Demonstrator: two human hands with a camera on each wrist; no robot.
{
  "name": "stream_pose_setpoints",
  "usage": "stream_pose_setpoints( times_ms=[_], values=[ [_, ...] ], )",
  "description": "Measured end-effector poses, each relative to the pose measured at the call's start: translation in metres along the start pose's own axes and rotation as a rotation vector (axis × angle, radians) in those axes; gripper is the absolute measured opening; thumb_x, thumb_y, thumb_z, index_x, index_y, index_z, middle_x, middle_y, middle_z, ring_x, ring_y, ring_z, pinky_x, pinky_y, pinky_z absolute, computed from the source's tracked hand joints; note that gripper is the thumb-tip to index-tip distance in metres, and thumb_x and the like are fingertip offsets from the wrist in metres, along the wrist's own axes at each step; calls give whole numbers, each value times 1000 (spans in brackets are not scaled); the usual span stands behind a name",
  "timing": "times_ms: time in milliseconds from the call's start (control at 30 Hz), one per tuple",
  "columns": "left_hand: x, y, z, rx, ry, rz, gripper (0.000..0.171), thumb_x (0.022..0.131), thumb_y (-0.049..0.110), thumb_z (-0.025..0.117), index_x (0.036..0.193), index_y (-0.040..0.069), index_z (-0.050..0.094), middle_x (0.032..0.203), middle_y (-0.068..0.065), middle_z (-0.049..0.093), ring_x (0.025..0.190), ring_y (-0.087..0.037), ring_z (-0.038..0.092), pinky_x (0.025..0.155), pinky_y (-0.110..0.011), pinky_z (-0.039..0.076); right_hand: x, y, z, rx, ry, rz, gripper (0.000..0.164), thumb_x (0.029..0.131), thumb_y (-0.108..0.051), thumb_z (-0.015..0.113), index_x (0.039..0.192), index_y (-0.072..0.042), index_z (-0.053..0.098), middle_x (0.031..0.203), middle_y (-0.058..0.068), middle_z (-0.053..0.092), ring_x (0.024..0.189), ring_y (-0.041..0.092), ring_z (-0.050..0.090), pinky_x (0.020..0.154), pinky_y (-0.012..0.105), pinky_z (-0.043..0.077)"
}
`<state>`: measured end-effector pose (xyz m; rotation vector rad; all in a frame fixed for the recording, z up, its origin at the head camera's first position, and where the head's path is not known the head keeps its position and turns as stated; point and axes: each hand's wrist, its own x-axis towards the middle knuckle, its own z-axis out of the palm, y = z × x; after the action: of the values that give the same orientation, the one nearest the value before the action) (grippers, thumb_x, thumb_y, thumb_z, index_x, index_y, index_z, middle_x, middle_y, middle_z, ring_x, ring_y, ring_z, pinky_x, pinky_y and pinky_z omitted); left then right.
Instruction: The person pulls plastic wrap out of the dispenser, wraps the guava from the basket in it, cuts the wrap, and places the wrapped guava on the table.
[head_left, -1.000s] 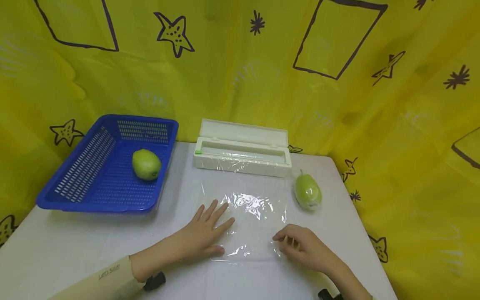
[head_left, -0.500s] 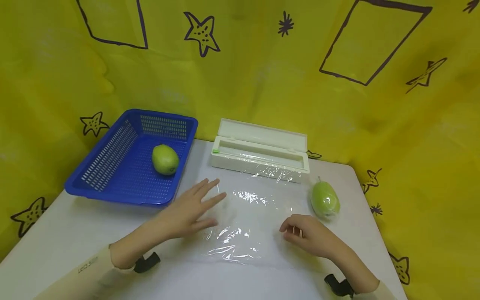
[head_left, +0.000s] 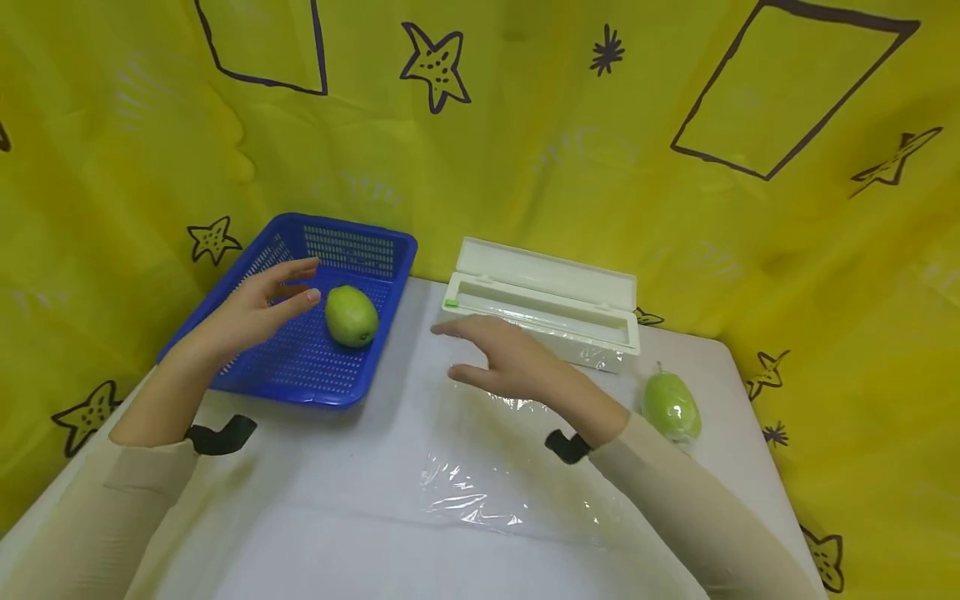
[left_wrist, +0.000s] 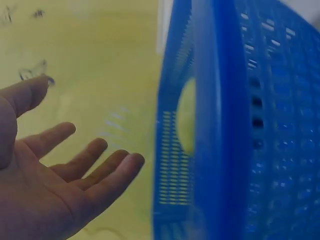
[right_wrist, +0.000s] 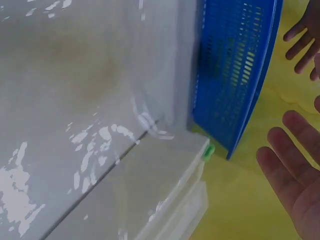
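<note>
My left hand (head_left: 258, 304) hovers over the left part of the blue plastic basket (head_left: 300, 393), fingers apart and holding nothing. Inside the basket, just right of that hand, lies a green oval fruit (head_left: 351, 317). My right hand (head_left: 510, 358) is in the air in front of the white cling film box (head_left: 540, 329), its fingers extended and without anything in them. From the box, clear cling film (head_left: 480, 492) stretches flat over the table toward me, partly hidden by the right arm. In the left wrist view the left hand's (left_wrist: 75, 180) fingers are spread beside the basket's rim.
A second green fruit (head_left: 671, 407), shiny as if wrapped in film, sits at the right of the white table (head_left: 337, 533). The box's lid (head_left: 547, 271) stands raised. Behind everything hangs a yellow curtain (head_left: 510, 167) with drawn stars.
My left hand has lifted off the film and moved left over the basket. The right hand has risen and gone left and forward toward the box. The head view has turned somewhat leftward.
</note>
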<state>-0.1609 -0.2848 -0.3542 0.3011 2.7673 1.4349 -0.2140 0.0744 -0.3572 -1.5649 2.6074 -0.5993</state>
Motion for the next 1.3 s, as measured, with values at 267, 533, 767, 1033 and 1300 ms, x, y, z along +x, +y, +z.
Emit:
stream_pose_setpoints(
  times_ms=[267,533,767,1033,1300],
  values=[
    [33,-18,-5,-176,-135,-277,82,103,44,50,160,5,6,160,-30,16,142,-51,27,104,-61,42,95,-14,28,-39,34,34,61,96,-38,65,147,-10,48,148,5,52,140,21,44,118,33,32],
    [44,-28,-2,-113,-280,-437,94,104,46,45,153,-7,-16,157,-40,-5,139,-62,19,94,-62,49,140,-19,66,-268,-44,207,62,96,-52,60,144,-13,53,146,6,55,146,32,36,120,47,28],
    [43,-35,8,-139,-353,-460,93,105,46,43,152,-9,-14,157,-39,-3,139,-60,21,92,-60,52,150,-29,84,-413,-127,351,36,99,-48,50,118,-26,71,140,-1,60,150,32,27,119,65,6],
    [41,-48,15,-198,-340,-422,90,105,40,46,154,-6,-13,156,-39,4,138,-61,24,90,-61,52,153,-46,84,-360,-161,273,44,94,-25,57,137,-35,60,138,-6,61,149,26,29,120,63,2],
    [40,-60,21,-190,-209,-420,86,102,23,55,154,-9,-6,152,-41,12,130,-57,35,85,-56,56,149,-38,88,-180,-156,119,42,94,-14,57,134,-25,64,130,-5,67,132,13,53,124,50,3]
  ],
)
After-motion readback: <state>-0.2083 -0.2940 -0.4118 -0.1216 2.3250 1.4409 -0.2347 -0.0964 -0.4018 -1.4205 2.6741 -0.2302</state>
